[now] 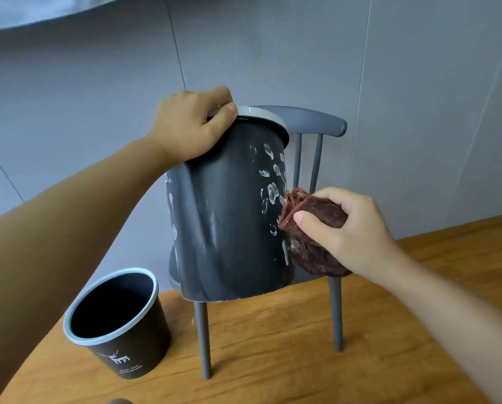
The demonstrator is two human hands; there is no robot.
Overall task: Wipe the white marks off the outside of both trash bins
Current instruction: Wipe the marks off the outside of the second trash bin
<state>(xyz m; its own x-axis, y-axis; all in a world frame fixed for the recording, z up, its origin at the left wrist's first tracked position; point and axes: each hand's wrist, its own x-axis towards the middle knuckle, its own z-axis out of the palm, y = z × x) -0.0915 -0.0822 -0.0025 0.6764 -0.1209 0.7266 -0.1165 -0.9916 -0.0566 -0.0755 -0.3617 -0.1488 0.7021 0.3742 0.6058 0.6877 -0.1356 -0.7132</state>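
**Left hand steadies marked bin, right hand holds cloth at its side**

Left hand (191,126) grips the rim of the dark bin (229,223), fingers (223,112) curled over the grey lip at the top, thumb side down on the wall. The bin stands tilted on the seat of a small grey chair (316,123). Right hand (343,228) pinches a bunched brown cloth (308,228), fingers wrapped round it, thumb on top. The cloth touches the bin's right side, low down, beside the white marks (270,182). Marks cluster on the right face, with a few more along the left edge and faint smears mid-wall.

A second bin (118,322) sits upright on the wooden counter (273,360), lower left, open mouth up, with a white deer print on its wall. It stands apart from the chair legs. Grey panelled wall (273,53) behind.

Count: two bins, one cloth, one chair, two hands.
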